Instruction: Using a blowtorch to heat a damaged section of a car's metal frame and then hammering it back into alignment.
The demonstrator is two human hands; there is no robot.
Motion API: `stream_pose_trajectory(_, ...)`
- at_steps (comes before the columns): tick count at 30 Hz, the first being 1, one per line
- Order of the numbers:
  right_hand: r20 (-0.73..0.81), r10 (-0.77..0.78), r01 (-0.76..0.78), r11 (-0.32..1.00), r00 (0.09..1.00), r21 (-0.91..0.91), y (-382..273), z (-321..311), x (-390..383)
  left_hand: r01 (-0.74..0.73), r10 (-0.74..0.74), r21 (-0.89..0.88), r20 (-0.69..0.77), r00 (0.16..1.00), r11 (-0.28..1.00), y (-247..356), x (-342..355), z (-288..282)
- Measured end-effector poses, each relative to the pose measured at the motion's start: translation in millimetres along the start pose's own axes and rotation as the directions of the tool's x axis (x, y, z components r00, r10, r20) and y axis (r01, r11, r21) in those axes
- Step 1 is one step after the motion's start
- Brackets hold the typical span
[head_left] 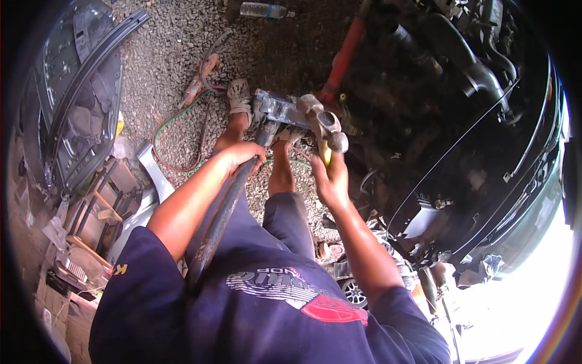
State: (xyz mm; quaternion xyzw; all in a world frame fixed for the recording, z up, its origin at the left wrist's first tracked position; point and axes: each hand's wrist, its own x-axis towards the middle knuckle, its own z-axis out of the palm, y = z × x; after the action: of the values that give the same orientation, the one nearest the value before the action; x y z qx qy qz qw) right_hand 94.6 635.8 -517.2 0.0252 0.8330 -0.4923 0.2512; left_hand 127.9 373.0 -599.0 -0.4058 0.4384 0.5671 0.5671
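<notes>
Dark long-handled sledgehammer (227, 203) held upright, grey head (276, 109) low; grey metal knuckle part (324, 121) gripped beside it.

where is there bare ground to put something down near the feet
Open gravel lies above the looped red and green hoses, between the grey car panel on the left and the plastic bottle at top. It is crowded around the sandalled feet, under the metal part, and at the wooden tool tray lower left.

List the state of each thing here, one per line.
Left hand: closed around the long bar.
Right hand: gripping a yellow handle.
Metal part: held up off the gravel.
Bottle: lying on its side.
Car: front stripped open.
</notes>
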Motion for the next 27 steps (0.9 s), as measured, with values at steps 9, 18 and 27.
stream_pose_trajectory(9, 0.059, -0.222, 0.229, 0.923, 0.973, -0.308, 22.0, 38.6, 12.4, 0.172, -0.163, -0.176, 0.069, 0.984, 0.969, -15.9, 17.3, -7.5)
stream_pose_trajectory(18, 0.010, 0.155, -0.137, 0.898, 0.988, -0.419, 57.1, 95.5, 27.5, 0.108, -0.091, -0.157, 0.112, 0.990, 0.982, -20.0, 12.3, -3.7)
stream_pose_trajectory(27, -0.024, 0.243, -0.217, 0.810, 0.970, -0.545, 72.0, 90.1, 21.5, 0.126, -0.103, -0.188, 0.127, 0.987, 0.974, -11.9, 7.6, -9.2)
